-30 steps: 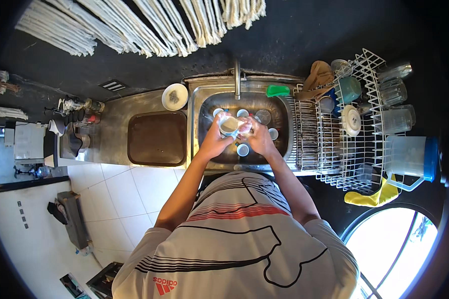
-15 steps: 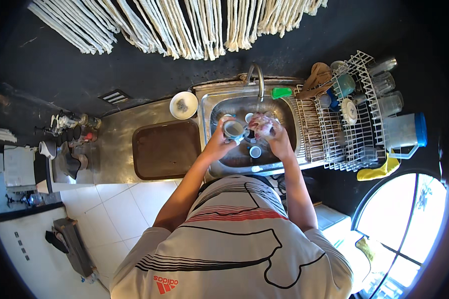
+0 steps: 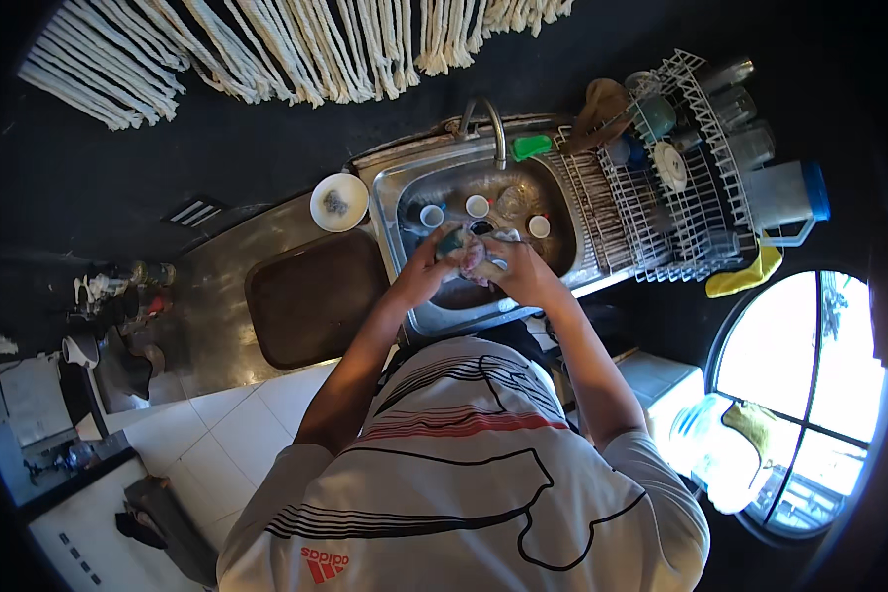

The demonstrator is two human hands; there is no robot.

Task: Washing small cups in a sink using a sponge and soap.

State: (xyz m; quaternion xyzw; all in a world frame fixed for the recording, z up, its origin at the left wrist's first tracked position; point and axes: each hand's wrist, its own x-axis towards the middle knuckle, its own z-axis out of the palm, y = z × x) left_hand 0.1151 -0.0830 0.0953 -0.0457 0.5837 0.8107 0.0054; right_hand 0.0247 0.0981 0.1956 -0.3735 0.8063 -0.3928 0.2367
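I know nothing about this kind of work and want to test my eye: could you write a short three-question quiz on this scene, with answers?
1. True or false: the brown tray lies to the left of the tap.

2. What colour is the lid of the pitcher?
a) red
b) blue
c) green

3. Fill in: the left hand and right hand are close together over the ____.

Key: 1. True. 2. b. 3. Sink.

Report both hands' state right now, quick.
Left hand: closed, holding a cup.
Right hand: closed, holding a soapy, pinkish scrubber up to the cup; its exact type can't be told.
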